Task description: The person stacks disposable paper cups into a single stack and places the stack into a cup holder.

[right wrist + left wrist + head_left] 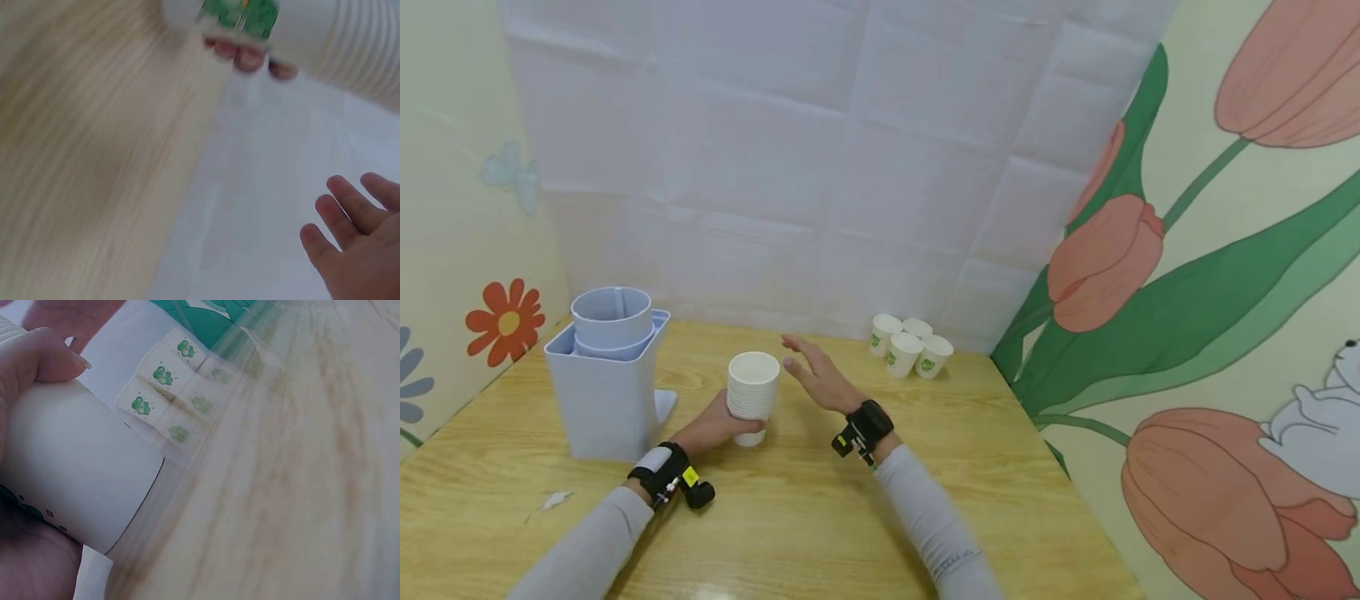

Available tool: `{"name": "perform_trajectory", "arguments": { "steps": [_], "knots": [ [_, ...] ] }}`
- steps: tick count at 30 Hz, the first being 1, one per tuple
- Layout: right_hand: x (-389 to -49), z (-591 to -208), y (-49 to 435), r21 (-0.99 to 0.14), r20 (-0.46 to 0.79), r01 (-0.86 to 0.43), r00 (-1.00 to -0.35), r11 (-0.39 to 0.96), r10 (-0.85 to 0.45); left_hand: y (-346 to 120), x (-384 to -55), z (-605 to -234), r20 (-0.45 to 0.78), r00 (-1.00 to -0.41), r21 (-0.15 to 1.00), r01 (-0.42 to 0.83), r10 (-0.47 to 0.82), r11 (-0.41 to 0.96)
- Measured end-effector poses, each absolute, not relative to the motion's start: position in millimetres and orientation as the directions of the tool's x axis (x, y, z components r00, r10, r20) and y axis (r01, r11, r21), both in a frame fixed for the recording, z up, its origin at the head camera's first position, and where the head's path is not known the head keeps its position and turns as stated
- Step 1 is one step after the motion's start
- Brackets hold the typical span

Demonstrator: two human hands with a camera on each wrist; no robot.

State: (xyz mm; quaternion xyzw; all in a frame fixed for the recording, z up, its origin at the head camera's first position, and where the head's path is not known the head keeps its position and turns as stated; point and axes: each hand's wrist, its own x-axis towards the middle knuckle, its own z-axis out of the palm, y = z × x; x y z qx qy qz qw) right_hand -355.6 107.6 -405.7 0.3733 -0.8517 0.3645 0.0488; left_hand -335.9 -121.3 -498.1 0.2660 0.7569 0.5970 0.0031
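A nested stack of white paper cups (754, 385) stands upright in my left hand (718, 423), which grips it low, thumb and fingers curled round the bottom cup. In the left wrist view, the thumb presses on the white side of the stack (75, 450). To the right of the stack, apart from it, my right hand (826, 377) is raised with its fingers spread and holds nothing. The right wrist view shows the green print on the lowest cup (244, 15) and the left fingertips (249, 59) behind it.
Several single paper cups (904, 354) with green prints stand grouped at the back right of the wooden table (805, 517). On the left is a pale blue bin (602, 408) with a round container (612, 321) in its top. A small white scrap (556, 500) lies near the front left.
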Motion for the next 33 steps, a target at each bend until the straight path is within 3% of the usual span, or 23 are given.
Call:
{"name": "perform_trajectory", "arguments": {
  "steps": [9,17,20,27,31,33],
  "knots": [
    [-400.5,-392.4,167.4,-0.565,0.448,-0.585,-0.810,0.582,-0.378,-120.3,-335.9,-499.4,0.312,-0.855,0.913,0.390,0.414,0.119],
    [-440.2,-388.9,230.7,-0.459,0.424,-0.382,-0.888,0.802,-0.180,-121.7,-334.7,-499.1,0.300,-0.860,0.912,0.385,0.413,0.138],
    [-454.4,-399.7,254.6,-0.370,0.381,-0.305,-0.911,0.878,-0.156,-122.8,-336.1,-499.2,0.310,-0.856,0.907,0.396,0.414,0.140],
    [-466.7,-423.5,293.8,-0.189,0.109,0.021,-0.993,0.982,0.042,-121.6,-336.5,-497.8,0.324,-0.848,0.911,0.400,0.419,0.105],
    [-465.9,-432.9,303.0,-0.143,0.065,0.056,-0.996,0.988,0.065,-121.7,-335.9,-496.6,0.320,-0.848,0.910,0.399,0.422,0.113],
    [-461.9,-429.6,301.7,-0.179,0.080,0.044,-0.995,0.983,0.059,-122.0,-336.3,-495.7,0.318,-0.851,0.911,0.397,0.418,0.114]
  ]
}}
